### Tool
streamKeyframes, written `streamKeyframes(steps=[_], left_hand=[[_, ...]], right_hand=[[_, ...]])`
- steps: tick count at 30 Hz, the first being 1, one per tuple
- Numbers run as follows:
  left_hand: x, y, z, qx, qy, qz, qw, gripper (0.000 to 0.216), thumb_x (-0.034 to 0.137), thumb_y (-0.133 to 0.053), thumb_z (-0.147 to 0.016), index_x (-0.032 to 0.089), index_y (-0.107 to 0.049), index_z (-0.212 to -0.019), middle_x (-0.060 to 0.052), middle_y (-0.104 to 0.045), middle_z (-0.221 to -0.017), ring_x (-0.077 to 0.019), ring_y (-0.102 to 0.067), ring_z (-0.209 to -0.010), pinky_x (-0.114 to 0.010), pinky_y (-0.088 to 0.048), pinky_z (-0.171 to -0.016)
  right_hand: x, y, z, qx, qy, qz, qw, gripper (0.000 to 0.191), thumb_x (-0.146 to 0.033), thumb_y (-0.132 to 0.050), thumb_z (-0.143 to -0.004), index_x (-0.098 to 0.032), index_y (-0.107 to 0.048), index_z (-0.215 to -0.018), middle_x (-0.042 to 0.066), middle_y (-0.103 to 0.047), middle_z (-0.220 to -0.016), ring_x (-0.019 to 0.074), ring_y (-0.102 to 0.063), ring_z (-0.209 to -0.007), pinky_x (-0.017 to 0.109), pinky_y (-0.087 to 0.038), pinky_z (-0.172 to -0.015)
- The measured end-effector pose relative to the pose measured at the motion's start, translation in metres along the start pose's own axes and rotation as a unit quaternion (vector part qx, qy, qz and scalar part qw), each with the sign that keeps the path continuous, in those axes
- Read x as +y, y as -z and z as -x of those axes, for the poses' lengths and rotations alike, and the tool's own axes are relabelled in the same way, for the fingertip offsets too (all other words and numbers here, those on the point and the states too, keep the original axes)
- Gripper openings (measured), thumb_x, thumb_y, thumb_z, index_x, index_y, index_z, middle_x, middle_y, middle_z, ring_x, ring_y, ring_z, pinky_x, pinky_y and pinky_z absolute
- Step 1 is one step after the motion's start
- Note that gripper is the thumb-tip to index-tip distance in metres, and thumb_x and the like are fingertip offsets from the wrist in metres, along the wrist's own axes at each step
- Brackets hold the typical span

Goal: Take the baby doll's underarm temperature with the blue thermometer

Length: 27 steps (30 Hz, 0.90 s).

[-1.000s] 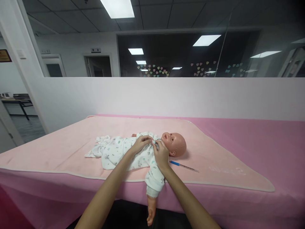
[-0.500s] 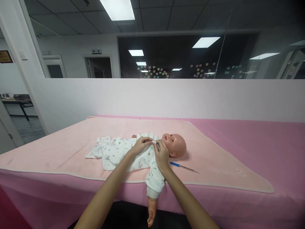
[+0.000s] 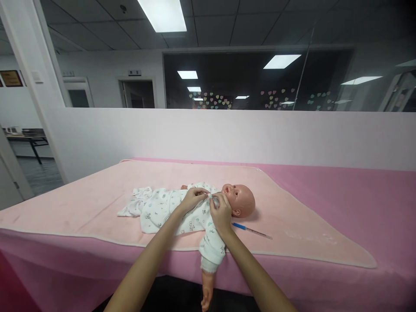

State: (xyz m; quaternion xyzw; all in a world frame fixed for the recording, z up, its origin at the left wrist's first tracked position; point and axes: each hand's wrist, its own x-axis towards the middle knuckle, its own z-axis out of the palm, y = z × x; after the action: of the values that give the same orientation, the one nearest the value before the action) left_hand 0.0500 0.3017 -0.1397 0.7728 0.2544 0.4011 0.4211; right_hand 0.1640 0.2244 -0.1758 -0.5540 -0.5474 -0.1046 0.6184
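A baby doll (image 3: 242,198) lies on its back on a light pink blanket (image 3: 97,208), head to the right. It wears a white printed romper (image 3: 156,209). One doll arm (image 3: 208,284) hangs over the table's front edge. My left hand (image 3: 192,198) pinches the romper fabric at the doll's chest near the collar. My right hand (image 3: 221,212) pinches the same collar spot from the other side, just below the doll's chin. Both hands are closed on the cloth, fingertips almost touching.
A thin syringe-like stick with a blue end (image 3: 251,230) lies on the blanket right of the doll. The table has a darker pink cover (image 3: 357,195). A white partition wall (image 3: 227,134) stands behind it, with glass above. An open passage with a desk (image 3: 26,138) is far left.
Both hands stay pinched at the doll's collar with only tiny finger shifts. The view has tilted slightly, so everything sits a little lower.
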Motion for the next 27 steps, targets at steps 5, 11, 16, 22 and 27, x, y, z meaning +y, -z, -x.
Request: streamKeyframes(steps=[5,11,16,22,27], left_hand=[[-0.001,0.0,0.0,-0.005,-0.007,-0.02,1.0,0.026,0.029,-0.058,-0.071,0.012,-0.069,-0.087,-0.003,-0.061,-0.068,-0.0096,-0.047,-0.062,-0.021,-0.035,-0.057],[0.004,-0.001,0.001,0.005,0.007,-0.016,1.0,0.025,0.028,-0.06,-0.069,0.014,-0.07,-0.087,-0.003,-0.064,-0.07,-0.0114,-0.052,-0.066,-0.021,-0.039,-0.061],[0.002,-0.002,0.002,-0.006,-0.007,-0.021,1.0,0.028,0.036,-0.059,-0.072,0.015,-0.069,-0.087,-0.006,-0.067,-0.08,-0.0161,-0.057,-0.077,-0.024,-0.044,-0.068],[0.003,0.001,0.0,-0.046,-0.033,-0.028,0.998,0.031,0.042,-0.054,-0.077,0.017,-0.068,-0.092,-0.005,-0.066,-0.09,-0.0172,-0.058,-0.088,-0.027,-0.044,-0.079],[0.016,0.013,0.019,-0.098,-0.052,-0.13,0.985,0.038,0.042,-0.053,-0.078,0.021,-0.059,-0.109,-0.006,-0.059,-0.104,-0.016,-0.054,-0.089,-0.027,-0.045,-0.077]], right_hand=[[0.0,0.0,-0.001,0.002,0.014,-0.012,1.0,0.016,-0.024,-0.043,-0.083,-0.018,-0.057,-0.081,0.006,-0.056,-0.086,0.015,-0.053,-0.074,0.027,-0.042,-0.068],[0.0,0.0,-0.001,0.001,0.003,0.006,1.0,0.016,-0.024,-0.044,-0.082,-0.017,-0.059,-0.082,0.007,-0.058,-0.09,0.0152,-0.054,-0.076,0.027,-0.042,-0.069],[-0.001,0.001,-0.001,-0.003,0.016,-0.01,1.0,0.02,-0.023,-0.043,-0.082,-0.018,-0.062,-0.081,0.005,-0.061,-0.083,0.0146,-0.055,-0.071,0.026,-0.042,-0.065],[-0.004,0.003,0.0,-0.005,0.016,0.002,1.0,0.022,-0.018,-0.042,-0.08,-0.018,-0.062,-0.087,0.004,-0.064,-0.08,0.0145,-0.055,-0.066,0.025,-0.042,-0.061],[-0.006,0.007,0.003,-0.019,0.096,0.002,0.995,0.028,-0.012,-0.036,-0.08,-0.019,-0.062,-0.088,0.004,-0.065,-0.088,0.0148,-0.059,-0.08,0.025,-0.043,-0.068]])
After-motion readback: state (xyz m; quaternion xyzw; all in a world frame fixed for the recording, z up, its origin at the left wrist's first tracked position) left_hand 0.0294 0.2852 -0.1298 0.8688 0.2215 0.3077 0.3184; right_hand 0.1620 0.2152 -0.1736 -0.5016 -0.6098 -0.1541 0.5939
